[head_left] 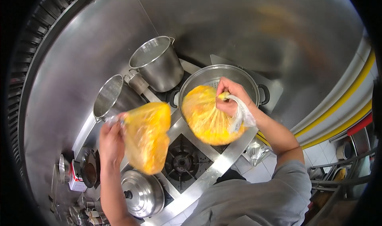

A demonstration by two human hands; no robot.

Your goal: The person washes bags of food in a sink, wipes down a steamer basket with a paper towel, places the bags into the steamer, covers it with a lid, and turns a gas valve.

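Observation:
My left hand (112, 140) is closed on the gathered top of a clear plastic bag (148, 137) with yellow contents, which hangs over the stove beside the burner. My right hand (230, 96) grips the twisted neck of a second plastic bag (211, 120), also full of something yellow; its white end trails over the wrist. This second bag hangs over the near left part of a wide steel pot (223, 69) with black side handles. Perforated metal shows inside that pot. Whether the bag touches the pot's rim I cannot tell. What the yellow contents are is not clear.
Two tall steel pots (159, 65) (115, 96) stand at the back left of the stove. A bare gas burner (182, 162) lies between me and the bags. A lidded pot (143, 194) sits at the front left. Dark pans (90, 168) are further left.

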